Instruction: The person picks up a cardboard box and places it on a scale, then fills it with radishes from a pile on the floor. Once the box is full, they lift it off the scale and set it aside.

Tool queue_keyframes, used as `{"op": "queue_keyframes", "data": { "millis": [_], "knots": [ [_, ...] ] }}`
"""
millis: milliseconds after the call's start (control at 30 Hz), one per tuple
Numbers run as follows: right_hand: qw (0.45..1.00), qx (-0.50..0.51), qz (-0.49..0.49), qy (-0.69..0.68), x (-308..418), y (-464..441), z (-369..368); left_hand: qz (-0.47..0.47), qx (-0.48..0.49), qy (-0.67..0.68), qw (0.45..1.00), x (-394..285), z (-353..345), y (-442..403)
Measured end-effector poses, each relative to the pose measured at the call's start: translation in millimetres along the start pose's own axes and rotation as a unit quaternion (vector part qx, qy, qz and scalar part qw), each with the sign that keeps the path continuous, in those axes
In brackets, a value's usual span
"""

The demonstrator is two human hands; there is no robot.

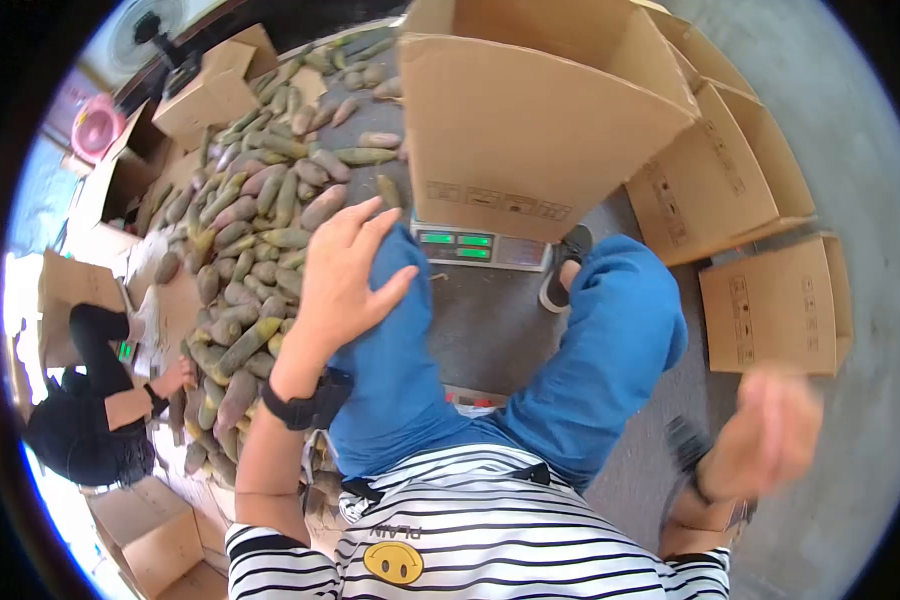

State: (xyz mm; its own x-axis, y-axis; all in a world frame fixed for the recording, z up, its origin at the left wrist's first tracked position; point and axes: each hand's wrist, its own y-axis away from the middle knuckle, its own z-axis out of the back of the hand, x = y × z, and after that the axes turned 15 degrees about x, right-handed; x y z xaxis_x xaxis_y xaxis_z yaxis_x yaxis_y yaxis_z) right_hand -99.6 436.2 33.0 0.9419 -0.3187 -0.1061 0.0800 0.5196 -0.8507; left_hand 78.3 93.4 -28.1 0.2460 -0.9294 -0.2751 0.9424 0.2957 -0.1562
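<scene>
The person's two bare hands are well apart: the left hand [348,275] rests with fingers spread on the left knee of the blue cloth trousers [390,390], gripping nothing visible, while the blurred right hand [768,438] hangs in the air out to the right, its fingers seemingly bent, and whether it holds anything I cannot tell. Just beyond the left hand, a broad heap of long green-and-purple tubers [248,345] spreads over the floor. Between and ahead of the knees, a tall open brown cardboard box [540,130] stands on a pale scale with lit green displays [457,246]. Nearest the right hand is a smaller brown cardboard box [775,310]; across the heap, a co-worker in black [80,430] reaches a hand [177,376] to the tubers' edge
</scene>
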Motion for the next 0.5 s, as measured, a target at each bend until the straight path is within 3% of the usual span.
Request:
{"op": "queue_keyframes", "data": {
  "millis": [33, 67, 100, 167, 233, 300, 367, 400, 500],
  "knots": [
    [0.916, 0.002, -0.079, -0.394, 31.8, 2.7, 21.7, -0.003, -0.011, 0.039, 0.999, 0.5, -1.1, 2.9],
    [0.677, 0.012, -0.142, -0.722, 70.8, -9.8, 36.8, 0.009, -0.031, 0.106, 0.994, 1.9, -5.1, 9.1],
    [0.667, 0.015, -0.132, -0.733, 104.6, -43.2, 24.2, 0.02, -0.054, 0.172, 0.983, 6.4, -9.1, 16.6],
    [0.547, -0.385, -0.051, -0.741, 162.7, -102.2, -1.8, 0.059, -0.075, 0.201, 0.975, 23.0, -20.3, 41.1],
    [0.512, -0.327, -0.037, -0.793, 166.5, -89.2, -1.6, 0.176, -0.043, 0.398, 0.899, 59.0, -51.8, 76.9],
    [0.477, -0.268, -0.022, -0.837, 162.3, -81.5, -9.3, 0.277, 0.047, 0.365, 0.888, 98.8, -87.9, 121.8],
    [0.457, -0.166, 0.065, -0.871, 152.0, -77.6, -17.7, 0.36, 0.14, 0.291, 0.875, 100.3, -99.3, 161.8],
    [0.445, -0.114, 0.105, -0.882, 149.7, -75.2, -21.5, 0.365, 0.139, 0.295, 0.872, 103.3, -109.3, 180.3],
    [0.458, -0.102, 0.158, -0.869, 150.4, -65.9, -34.9, 0.397, 0.194, 0.2, 0.875, 114.1, -142.1, 222.7]
  ]
}}
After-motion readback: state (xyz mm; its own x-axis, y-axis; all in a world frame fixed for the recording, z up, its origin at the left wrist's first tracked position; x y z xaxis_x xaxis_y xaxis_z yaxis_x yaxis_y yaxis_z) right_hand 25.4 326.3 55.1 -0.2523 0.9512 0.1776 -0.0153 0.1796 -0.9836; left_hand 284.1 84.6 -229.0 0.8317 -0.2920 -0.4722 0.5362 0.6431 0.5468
